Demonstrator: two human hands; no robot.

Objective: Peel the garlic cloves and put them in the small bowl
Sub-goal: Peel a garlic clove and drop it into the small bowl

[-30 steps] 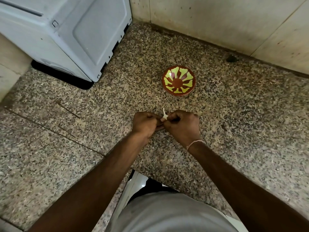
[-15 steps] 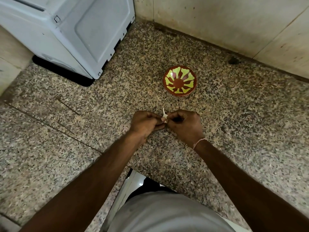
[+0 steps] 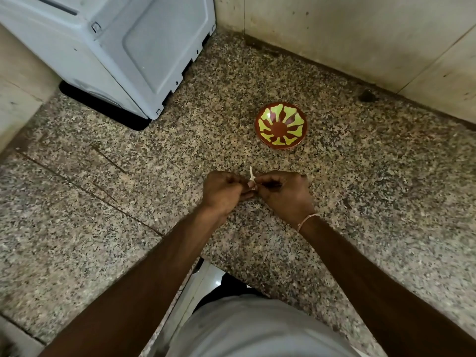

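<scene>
We find the garlic clove held above the counter, between the two hands and just short of the small bowl. Only a pale sliver of it shows; a thin strip of skin stands up from it, and the rest is hidden by the fingers. How much skin remains on it we cannot tell.

The left hand has its fingers curled in, pinching the clove from its side. The right hand meets it fingertip to fingertip, also curled and pinching — apparently at the skin. Both grips are tight and small.

The bowl sits upright, apart from the hands, and we see no cloves in it. We judge the peeling unfinished.

Risks, as we judge them:
- The clove is small and likely slick once bare — a hard pull on the skin could shoot it out of the pinch onto the counter.
- The speckled stone would hide a dropped clove or loose skin.
- Skin may tear short and leave scraps stuck on.
- The counter edge lies close below the forearms; a clove rolling that way could fall off.

The white appliance stands well clear to the left.
</scene>
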